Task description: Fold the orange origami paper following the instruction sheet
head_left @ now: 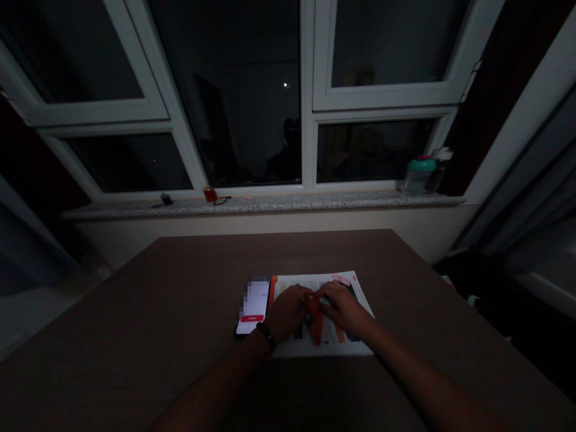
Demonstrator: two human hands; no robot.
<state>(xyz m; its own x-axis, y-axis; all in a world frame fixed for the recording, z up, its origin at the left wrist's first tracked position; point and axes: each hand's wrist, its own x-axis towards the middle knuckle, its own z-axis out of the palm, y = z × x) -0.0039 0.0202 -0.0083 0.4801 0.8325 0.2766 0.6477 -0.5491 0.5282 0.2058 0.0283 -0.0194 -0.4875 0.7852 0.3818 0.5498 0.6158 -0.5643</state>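
Between my two hands is a red, limp-looking piece [317, 330], perhaps cloth or thin plastic; the dim light hides its exact kind. My left hand [288, 309], with a dark band at its wrist, is closed on its upper left side. From the right, the fingers of my right hand [344, 307] pinch its top end. Its lower end hangs down toward me over a printed sheet or booklet [360, 348] lying flat under both hands. A small pink object [342, 280] rests near the sheet's top edge, just beyond my right fingers.
A lit phone [254, 303] lies left of the sheet on the brown table [189, 300]. Beyond the table, a speckled windowsill [292, 203] holds a small red jar [209, 194], a dark little bottle [166, 198] and a teal-lidded bottle [419, 174].
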